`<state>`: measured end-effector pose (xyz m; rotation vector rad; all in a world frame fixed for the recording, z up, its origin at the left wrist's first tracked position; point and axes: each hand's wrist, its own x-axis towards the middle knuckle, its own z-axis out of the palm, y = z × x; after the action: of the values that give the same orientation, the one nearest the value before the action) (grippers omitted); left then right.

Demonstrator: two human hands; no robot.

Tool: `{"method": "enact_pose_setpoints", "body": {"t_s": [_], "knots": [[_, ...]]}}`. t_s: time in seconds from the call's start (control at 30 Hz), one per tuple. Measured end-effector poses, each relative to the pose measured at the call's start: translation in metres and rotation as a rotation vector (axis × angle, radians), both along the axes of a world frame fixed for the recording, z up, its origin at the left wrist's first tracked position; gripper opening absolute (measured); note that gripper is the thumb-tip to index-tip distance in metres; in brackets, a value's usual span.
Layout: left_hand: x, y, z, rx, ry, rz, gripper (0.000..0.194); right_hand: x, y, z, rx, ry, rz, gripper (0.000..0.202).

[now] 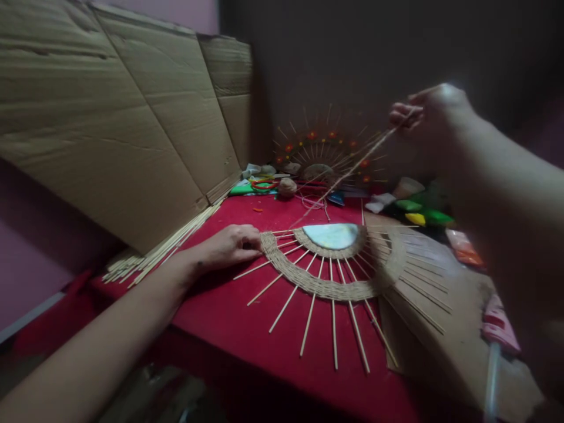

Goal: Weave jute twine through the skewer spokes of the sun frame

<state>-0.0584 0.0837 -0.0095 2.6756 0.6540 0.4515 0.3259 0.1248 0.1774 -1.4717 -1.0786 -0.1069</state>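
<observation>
A half-round frame of thin sticks [333, 329] lies on the red table, its sticks fanning toward me. Two bands of twine weave run through it: a wide outer woven band [326, 288] and a narrow inner one around a pale half-round mirror or panel [332, 236]. My left hand [233, 247] is closed on the left end of the outer band. Raised at the upper right, my right hand [412, 114] pinches a length of twine [348, 174], drawn taut down to the frame's left side.
Cardboard panels [145, 106] stand at the left, with loose sticks [171, 238] along their foot. Behind are a twine ball [287, 187], orange-handled scissors [263, 184] and a flower-trimmed stick fan [317, 170]. A pink glue gun [500, 326] lies on cardboard [467, 346] at right.
</observation>
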Motion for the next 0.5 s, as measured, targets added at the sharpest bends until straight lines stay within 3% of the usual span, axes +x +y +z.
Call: {"method": "enact_pose_setpoints", "body": {"t_s": [0.13,0.23,0.3,0.43,0.5], "knots": [[0.000,0.000,0.000,-0.037,0.002,-0.003,0.019,-0.009,-0.023,-0.035,-0.332,-0.111,-0.018,0.053],[0.000,0.000,0.000,-0.043,0.009,0.016,0.019,-0.053,-0.044,-0.078,-0.440,-0.380,0.016,0.023],[0.000,0.000,0.000,-0.044,0.006,0.019,0.020,-0.096,-0.060,-0.110,-0.523,-0.593,0.201,0.011],[-0.001,-0.001,0.001,-0.042,0.019,0.019,0.023,-0.165,-0.090,-0.163,-0.582,-0.971,0.761,0.020],[-0.001,-0.002,0.003,-0.043,0.035,0.011,0.022,-0.180,-0.099,-0.175,-0.580,-1.057,0.735,0.018]]}}
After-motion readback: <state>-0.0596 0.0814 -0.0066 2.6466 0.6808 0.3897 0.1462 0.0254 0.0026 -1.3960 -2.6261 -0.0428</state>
